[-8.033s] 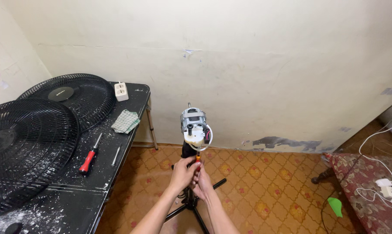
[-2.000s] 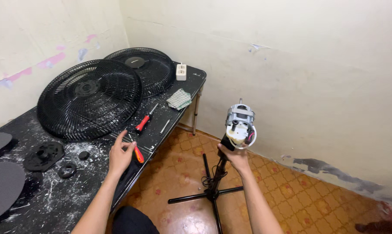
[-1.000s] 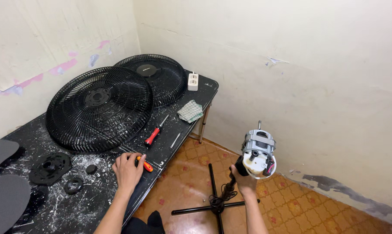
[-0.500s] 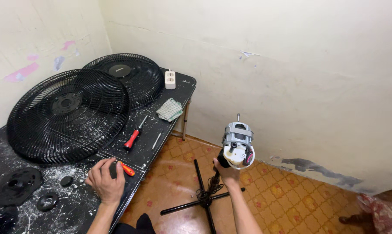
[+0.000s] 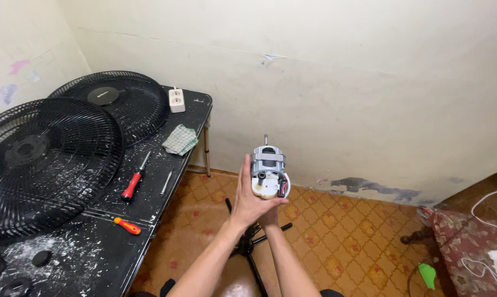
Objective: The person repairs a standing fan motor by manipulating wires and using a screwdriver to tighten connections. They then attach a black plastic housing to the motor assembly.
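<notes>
Hands meet at the fan motor (image 5: 268, 171) on top of the black stand (image 5: 252, 247), right of the table (image 5: 149, 203). Left hand (image 5: 251, 201) cups it, fingers curled. Right hand (image 5: 270, 218) is hidden; grip unclear. Best to hold it steady and upright.

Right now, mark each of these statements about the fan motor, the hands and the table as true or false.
1. The left hand cups the fan motor. True.
2. The red screwdriver lies on the floor. False: it lies on the black table.
3. Two black fan grilles rest on the table. True.
4. The folded cloth covers the motor. False: it lies on the table, near the white power strip.
5. The right hand sits below the motor. True.
</notes>
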